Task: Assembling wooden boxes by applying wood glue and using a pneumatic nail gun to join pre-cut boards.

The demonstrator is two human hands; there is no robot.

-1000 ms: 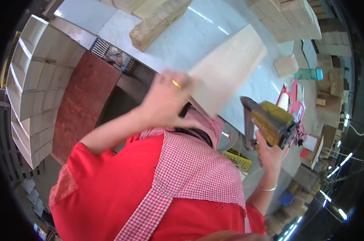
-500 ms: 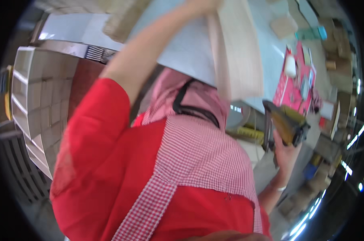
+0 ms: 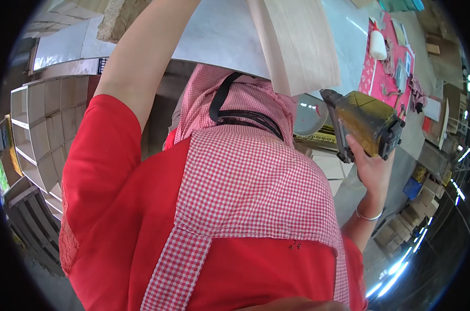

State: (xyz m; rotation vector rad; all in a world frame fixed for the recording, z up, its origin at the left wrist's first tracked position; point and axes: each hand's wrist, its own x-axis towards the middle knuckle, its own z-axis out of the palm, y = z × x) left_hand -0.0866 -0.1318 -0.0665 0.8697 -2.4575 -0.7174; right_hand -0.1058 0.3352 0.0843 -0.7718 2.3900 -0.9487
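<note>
A person in a checked apron (image 3: 255,186) is standing at the near edge of the table (image 3: 219,41), apparently arranging the wood with one arm while holding a tool clear; driving a fastener looks to be waiting. The next move seems to be calling for lined-up edges and a steady left hand.

Just off the table's near right edge, the right hand (image 3: 372,171) is gripping a nail gun (image 3: 367,122), its thumb pressing the near side and its other fingers mostly hiding behind. The left arm (image 3: 146,46) is extending over the table's left part; its hand is falling outside the view, so I cannot tell its grip.

The pale board (image 3: 302,41) is lying on the table, its near end reaching the near edge, apart from the nail gun. Along the table's right side, a glue bottle (image 3: 378,46) is resting on a pink cloth (image 3: 384,85).
</note>
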